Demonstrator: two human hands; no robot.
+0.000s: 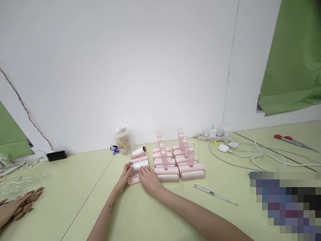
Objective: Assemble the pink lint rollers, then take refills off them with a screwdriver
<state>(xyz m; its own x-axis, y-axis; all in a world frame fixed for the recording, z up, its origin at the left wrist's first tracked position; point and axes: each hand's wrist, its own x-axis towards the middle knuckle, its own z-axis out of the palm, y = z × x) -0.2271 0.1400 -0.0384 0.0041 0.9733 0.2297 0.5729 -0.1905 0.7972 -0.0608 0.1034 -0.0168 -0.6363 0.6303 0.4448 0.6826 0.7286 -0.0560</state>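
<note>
A white lint roller refill [140, 164] lies across an open pink lint roller case [134, 180] on the table. At its left end, my left hand [126, 173] grips the roll, its fingers curled over it. My right hand [149, 180] holds the roll's right part, fingers closed over its near side. Just behind, a second white roll with a brown cardboard core [138, 152] lies tilted on pink parts. To the right of my hands stand two rows of pink lint rollers [167, 174] with upright handles ending in heart-shaped loops. The undersides of my fingers are hidden.
A screwdriver [213, 193] lies at front right, with cables [260, 155], a power strip [203, 137] and red-handled scissors [288, 140] beyond. A bagged cup [123, 140] stands by the wall. Another person's hand [10, 212] touches brown pieces [28, 202] at left.
</note>
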